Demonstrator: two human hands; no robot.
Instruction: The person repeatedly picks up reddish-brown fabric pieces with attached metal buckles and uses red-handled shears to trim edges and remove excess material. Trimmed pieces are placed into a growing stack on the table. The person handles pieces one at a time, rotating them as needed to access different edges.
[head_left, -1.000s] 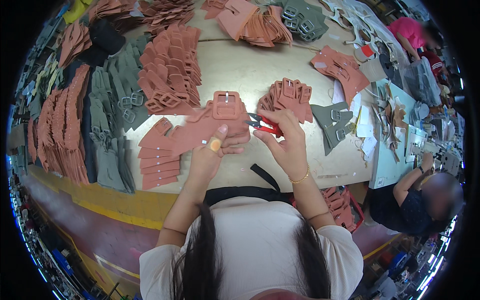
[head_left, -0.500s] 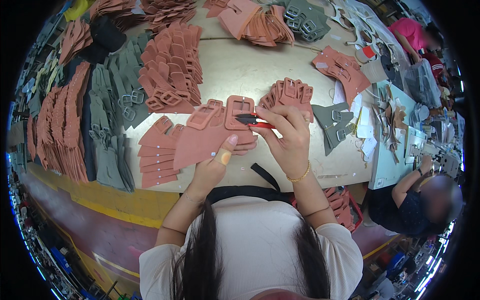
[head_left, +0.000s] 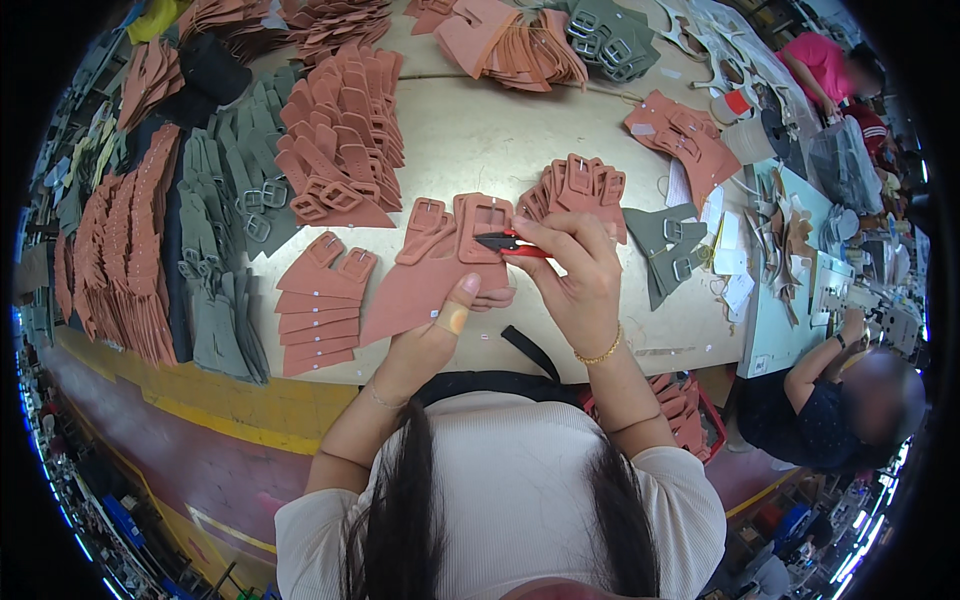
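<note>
Table (head_left: 440, 120) ahead of the person. Held parts (head_left: 415, 290) in left hand (head_left: 435, 338), above the table's near side. Snips (head_left: 528, 249) in right hand (head_left: 585, 265), tips over the front buckle (head_left: 485, 256). Fan (head_left: 318, 328) on table, left of held parts. Strap pile (head_left: 345, 115) behind fan; more rows further left. Small stack (head_left: 580, 195) behind right hand. Loose pair (head_left: 668, 250) right of that hand, tags (head_left: 732, 255) beside it. Bundle (head_left: 515, 50) at far side, centre. Cone (head_left: 748, 142) far right. Bin (head_left: 722, 430) below table edge, right of the person, parts inside.
</note>
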